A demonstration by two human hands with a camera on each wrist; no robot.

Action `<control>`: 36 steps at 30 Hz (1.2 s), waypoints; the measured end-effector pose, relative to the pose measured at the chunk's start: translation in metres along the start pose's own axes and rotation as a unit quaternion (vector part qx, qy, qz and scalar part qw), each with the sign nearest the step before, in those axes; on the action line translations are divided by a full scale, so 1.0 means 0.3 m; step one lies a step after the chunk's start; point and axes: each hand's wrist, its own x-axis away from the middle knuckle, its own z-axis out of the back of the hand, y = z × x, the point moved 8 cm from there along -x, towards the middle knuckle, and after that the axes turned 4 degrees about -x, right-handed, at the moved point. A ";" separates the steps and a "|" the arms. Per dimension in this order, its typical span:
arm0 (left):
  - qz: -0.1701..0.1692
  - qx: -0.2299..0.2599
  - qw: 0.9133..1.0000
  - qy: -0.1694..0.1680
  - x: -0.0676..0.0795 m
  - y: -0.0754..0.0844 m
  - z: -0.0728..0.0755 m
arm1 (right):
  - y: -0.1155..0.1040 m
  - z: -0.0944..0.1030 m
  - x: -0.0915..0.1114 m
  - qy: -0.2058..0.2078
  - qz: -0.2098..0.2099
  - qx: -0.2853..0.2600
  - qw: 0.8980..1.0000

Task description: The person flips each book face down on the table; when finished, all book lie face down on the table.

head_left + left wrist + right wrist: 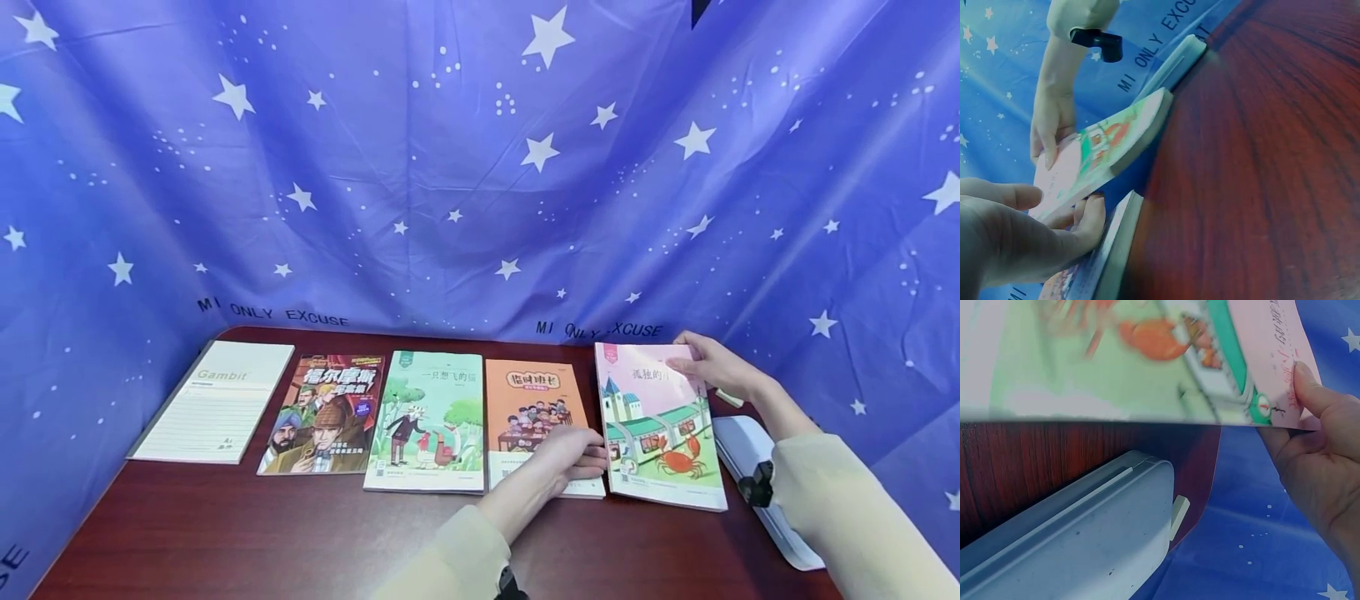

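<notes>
A pink-and-green picture book [660, 417] with a red crab on its cover is raised and tilted at the right end of a row of books. My right hand [708, 365] grips its upper right edge, thumb on the cover and fingers beneath, as the right wrist view shows. My left hand [558, 458] is at the book's left edge, its loosely bent fingers [1088, 222] right at the underside and its thumb apart from them. Under that hand lies an orange book [528, 392], partly hidden by it.
Left of the orange book lie a green book [427, 417], a detective comic [322, 417] and a white Gambit notebook [213, 400]. A pale case [761, 475] lies by the right forearm, with a small whitish block [1179, 515] beyond it. Starry blue cloth [450, 167] surrounds the dark-red table [262, 533].
</notes>
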 end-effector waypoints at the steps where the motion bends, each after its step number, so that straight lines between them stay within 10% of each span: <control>1: -0.002 0.001 1.000 -0.003 0.000 -0.004 -0.005 | 0.001 0.002 0.001 0.003 -0.002 -0.001 1.000; 16: -0.072 0.017 0.996 -0.054 0.037 0.015 0.017 | -0.029 0.001 0.016 0.036 -0.014 -0.040 0.998; 27: -0.153 -0.018 0.988 -0.021 0.096 0.154 0.213 | -0.070 -0.064 0.031 0.056 -0.002 -0.143 0.988; 36: -0.206 -0.095 0.971 0.072 0.188 0.270 0.419 | -0.169 -0.166 0.080 0.111 0.059 -0.185 0.975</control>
